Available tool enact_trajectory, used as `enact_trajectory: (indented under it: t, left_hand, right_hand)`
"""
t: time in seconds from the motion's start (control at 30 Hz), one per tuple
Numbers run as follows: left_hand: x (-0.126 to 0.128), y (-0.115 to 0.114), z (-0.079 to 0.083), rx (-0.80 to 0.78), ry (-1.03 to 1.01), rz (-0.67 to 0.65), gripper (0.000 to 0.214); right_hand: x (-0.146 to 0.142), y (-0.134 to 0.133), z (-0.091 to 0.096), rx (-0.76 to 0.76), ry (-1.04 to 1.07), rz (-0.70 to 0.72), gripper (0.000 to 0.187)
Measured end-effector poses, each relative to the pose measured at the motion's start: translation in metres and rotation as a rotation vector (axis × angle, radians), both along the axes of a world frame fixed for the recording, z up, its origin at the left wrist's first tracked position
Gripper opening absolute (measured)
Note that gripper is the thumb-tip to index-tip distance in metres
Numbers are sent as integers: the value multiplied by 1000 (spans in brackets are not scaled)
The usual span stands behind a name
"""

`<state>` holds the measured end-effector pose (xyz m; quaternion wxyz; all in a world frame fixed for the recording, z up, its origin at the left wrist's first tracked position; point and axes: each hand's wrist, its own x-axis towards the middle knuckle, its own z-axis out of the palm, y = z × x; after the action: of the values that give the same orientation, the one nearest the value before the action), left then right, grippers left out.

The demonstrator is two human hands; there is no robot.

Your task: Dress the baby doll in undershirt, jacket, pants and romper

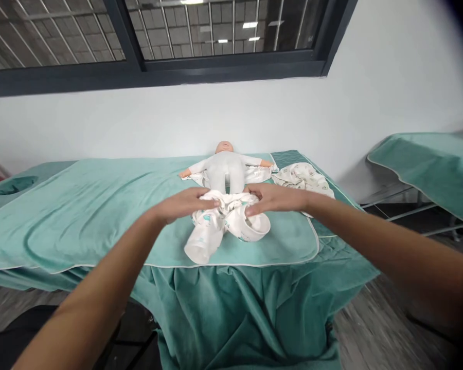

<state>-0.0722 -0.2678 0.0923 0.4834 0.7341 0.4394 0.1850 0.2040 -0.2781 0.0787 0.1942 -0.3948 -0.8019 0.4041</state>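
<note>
A pair of white baby pants [206, 236] with a small green print lies bunched at the waist, its two legs pointing toward me. My left hand [189, 202] grips the left side of the waist, thumb on top. The right side is in my right hand [268, 198], whose thumb presses by the opening of the right leg. Just beyond lies a baby doll [226, 167] on its back, arms spread, body white. Its feet are hidden behind the pants and my hands. White printed cloth [257, 175] shows under its arms.
A crumpled white printed garment [303, 176] lies right of the doll. Green covers [111, 205] drape the bed, which stands against a white wall below a barred window [216, 31]. At the left is a face hole [15, 185]; another green-covered bed [428, 159] stands at the right.
</note>
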Motion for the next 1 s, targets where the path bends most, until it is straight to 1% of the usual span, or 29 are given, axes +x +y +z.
enact_trajectory:
  t: [0.07,0.1,0.17,0.23,0.3,0.37,0.43,0.5,0.57,0.63,0.73,0.8,0.87,0.93,1.0]
  left_hand:
    - [-2,1,31,56,-50,10,40]
    - [-2,1,47,89,-41,12,39]
    - [-1,-3,81,183,99,-22,36]
    - [1,-8,111,263,313,-124,34]
    - [4,-14,134,324,469,-204,33]
    - [7,-18,148,381,542,-231,31]
    - [11,-21,155,453,537,-213,29]
    - [13,-21,157,544,452,-155,28]
    - [12,-20,157,624,324,-80,25]
    - [8,-17,156,667,251,-20,23]
    - [-6,-9,153,676,313,25,23]
    - [-18,-5,150,679,358,28,24]
    - [-27,-4,147,677,348,8,25]
    - [-30,-6,145,663,292,-8,28]
    - [-25,-10,142,652,184,10,31]
  right_hand:
    - [3,0,31,62,-32,53,42]
    - [3,0,47,96,-44,66,45]
    - [0,-2,80,137,-95,78,49]
    - [-6,-6,109,154,-208,83,47]
    - [-13,-10,132,185,-296,79,43]
    - [-20,-13,148,231,-290,69,40]
    - [-26,-17,158,259,-216,67,37]
    - [-30,-20,163,264,-126,81,35]
    - [-32,-23,165,240,-72,111,33]
    - [-31,-26,166,189,-62,137,30]
    - [-22,-27,166,114,-49,110,27]
    - [-13,-28,164,87,2,82,31]
    - [-5,-28,159,34,46,106,37]
    - [-2,-28,150,-43,80,138,42]
    - [-7,-28,142,-105,103,136,38]
